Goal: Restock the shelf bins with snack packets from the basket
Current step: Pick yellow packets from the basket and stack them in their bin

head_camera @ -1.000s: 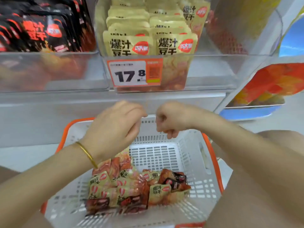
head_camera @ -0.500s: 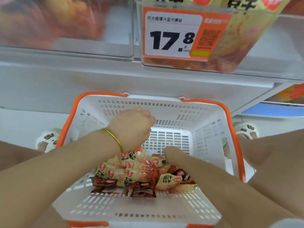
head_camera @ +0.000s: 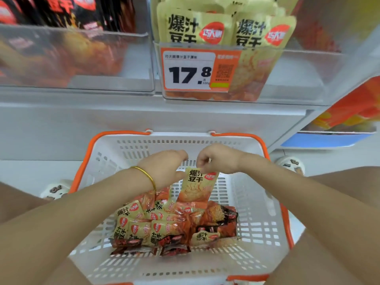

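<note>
A white basket (head_camera: 257, 202) with orange handles sits in front of me, holding a heap of yellow and dark red snack packets (head_camera: 164, 225). My right hand (head_camera: 218, 159) pinches the top edge of one yellow packet (head_camera: 197, 185), which hangs upright above the heap. My left hand (head_camera: 166, 167) is beside it with curled fingers at the packet's upper left corner; whether it grips the packet is hidden. Above, a clear shelf bin (head_camera: 287, 75) holds upright yellow packets (head_camera: 226, 29) behind a 17.8 price tag (head_camera: 189, 70).
The clear bin (head_camera: 82, 58) to the left holds black and red packets. A white shelf front (head_camera: 144, 120) runs between bins and basket. An orange and blue display (head_camera: 339, 124) stands at the right. My knees flank the basket.
Both hands went down into the basket and came back up. My right hand now holds a yellow packet lifted off the heap, and my left hand has come next to it.
</note>
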A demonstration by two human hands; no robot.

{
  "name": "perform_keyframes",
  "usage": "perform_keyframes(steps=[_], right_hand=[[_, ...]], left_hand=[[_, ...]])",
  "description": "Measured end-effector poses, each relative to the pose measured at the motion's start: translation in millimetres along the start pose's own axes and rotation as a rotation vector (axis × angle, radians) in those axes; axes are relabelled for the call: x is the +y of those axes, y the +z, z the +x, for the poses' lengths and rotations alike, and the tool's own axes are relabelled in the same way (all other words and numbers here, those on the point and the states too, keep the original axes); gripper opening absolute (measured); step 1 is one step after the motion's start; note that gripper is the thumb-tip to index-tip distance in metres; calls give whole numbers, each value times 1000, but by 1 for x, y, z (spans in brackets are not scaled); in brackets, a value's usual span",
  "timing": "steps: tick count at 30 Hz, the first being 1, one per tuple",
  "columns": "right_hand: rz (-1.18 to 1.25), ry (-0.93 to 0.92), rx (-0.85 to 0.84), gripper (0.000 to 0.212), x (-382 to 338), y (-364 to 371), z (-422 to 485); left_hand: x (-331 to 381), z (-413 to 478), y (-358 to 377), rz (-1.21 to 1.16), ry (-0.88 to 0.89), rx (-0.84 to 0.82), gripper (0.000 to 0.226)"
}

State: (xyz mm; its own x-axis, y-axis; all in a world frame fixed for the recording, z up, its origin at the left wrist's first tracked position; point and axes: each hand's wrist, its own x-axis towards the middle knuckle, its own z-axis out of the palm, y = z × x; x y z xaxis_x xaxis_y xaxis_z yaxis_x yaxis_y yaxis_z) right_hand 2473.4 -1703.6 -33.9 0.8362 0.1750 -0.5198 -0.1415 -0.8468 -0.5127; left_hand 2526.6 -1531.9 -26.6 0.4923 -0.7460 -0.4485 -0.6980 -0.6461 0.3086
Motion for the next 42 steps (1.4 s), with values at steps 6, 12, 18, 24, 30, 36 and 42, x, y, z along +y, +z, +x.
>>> perform_keyframes(steps=[6, 12, 18, 24, 30, 36, 42], right_hand=[[448, 55, 369, 8, -20, -36, -71], [744, -8, 396, 26, -26, -64, -130], [949, -103, 887, 7, -30, -143, -184], [479, 233, 1262, 27, 8, -225, -133], [342, 472, 1012, 51, 38, -248, -61], [321, 479, 988, 27, 40, -254, -40], [320, 475, 951, 41, 40, -251, -36]], left_hand=[[32, -16, -36, -307, 72, 281, 15], [70, -41, -101, -517, 157, 482, 9], [119, -40, -185, -563, 322, 895, 20], [115, 11, -215, 163, 146, 730, 61], [104, 32, -204, 309, 42, 642, 70], [106, 32, -202, 299, 25, 661, 50], [105, 34, -200, 282, 37, 663, 51]])
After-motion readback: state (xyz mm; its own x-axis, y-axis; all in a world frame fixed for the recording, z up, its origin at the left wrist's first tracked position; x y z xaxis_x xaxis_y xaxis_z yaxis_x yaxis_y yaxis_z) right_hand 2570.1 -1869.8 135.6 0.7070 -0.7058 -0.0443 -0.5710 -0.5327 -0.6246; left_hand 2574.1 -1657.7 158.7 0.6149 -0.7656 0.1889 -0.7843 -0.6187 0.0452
